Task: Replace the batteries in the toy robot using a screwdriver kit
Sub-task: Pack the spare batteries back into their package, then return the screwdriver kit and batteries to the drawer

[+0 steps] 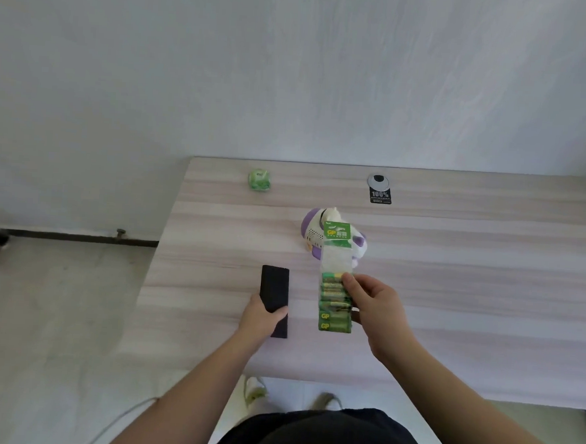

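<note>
Right hand (372,304): fingers curled round the right edge of a green battery pack (335,301), thumb and fingertips pinching it at the upper batteries; the pack is held over the table, its clear empty strip and green header card reaching up in front of the toy robot (318,232). Left hand (261,317): grips the near end of a black rectangular case (274,289), thumb on its top face, the case lying flat on the table just left of the battery pack. Toy robot: white and purple, lying on its side near the table's middle, beyond both hands, partly hidden by the pack. Table (468,301): pale wood grain, set against a white wall. Far edge: a small green wrapped packet (260,180) to the left, a round grey cable port with a black label (379,189) to the right, both well apart from the hands.
</note>
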`<state>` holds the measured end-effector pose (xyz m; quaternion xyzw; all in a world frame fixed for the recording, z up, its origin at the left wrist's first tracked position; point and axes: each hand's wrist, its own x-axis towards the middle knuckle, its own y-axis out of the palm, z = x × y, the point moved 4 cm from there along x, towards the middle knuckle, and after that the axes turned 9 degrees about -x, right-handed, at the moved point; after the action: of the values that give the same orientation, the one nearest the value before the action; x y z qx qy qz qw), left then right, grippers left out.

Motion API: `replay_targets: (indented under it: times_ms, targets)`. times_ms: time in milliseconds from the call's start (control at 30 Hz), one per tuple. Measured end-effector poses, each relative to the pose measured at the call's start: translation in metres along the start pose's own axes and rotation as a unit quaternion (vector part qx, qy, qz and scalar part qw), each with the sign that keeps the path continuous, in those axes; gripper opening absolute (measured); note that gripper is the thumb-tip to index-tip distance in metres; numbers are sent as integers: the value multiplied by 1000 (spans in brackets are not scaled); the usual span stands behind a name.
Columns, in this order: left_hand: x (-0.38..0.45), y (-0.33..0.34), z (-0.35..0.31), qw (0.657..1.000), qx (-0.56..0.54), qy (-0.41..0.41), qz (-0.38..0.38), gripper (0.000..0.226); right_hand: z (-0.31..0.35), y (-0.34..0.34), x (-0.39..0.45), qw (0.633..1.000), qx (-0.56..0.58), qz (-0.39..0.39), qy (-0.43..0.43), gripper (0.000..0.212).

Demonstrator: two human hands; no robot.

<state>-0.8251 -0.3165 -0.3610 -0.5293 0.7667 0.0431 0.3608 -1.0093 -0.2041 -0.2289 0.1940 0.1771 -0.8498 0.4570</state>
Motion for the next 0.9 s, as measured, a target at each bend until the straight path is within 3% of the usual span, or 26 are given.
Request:
replay_targets:
  times_ms: [333, 500, 900]
  targets:
    - [-109, -53, -66, 959, -265, 75, -72, 33, 35, 5, 2, 994, -27, 77, -68, 16]
    - [-164, -89, -100, 935, -319, 105, -114, 14, 65, 28, -7, 987, -39, 122, -95, 19]
    - [-272, -166, -118, 882, -412, 121, -196, 17, 137, 111, -80, 938, -75, 278, -191, 25]
